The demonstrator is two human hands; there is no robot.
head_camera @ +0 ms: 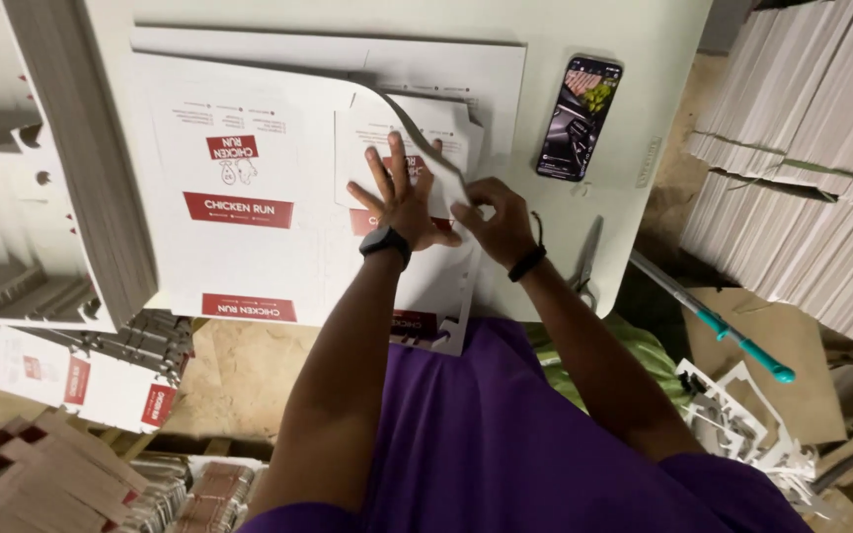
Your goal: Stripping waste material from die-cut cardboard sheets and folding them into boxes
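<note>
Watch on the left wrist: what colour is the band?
Black. The watch sits on the left wrist just below the left hand, clearest in the head view.

Dim, warm light from overhead; soft shadows under the arms, slight blur throughout, and wide-angle bending at the edges.

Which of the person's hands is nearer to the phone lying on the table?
Right. The right hand pinches a cardboard flap just below-left of the phone; the left hand lies flat on the printed sheet, farther left.

White-red flat carton sheets (239, 188) on table; lit phone screen (579, 116) right.
</note>
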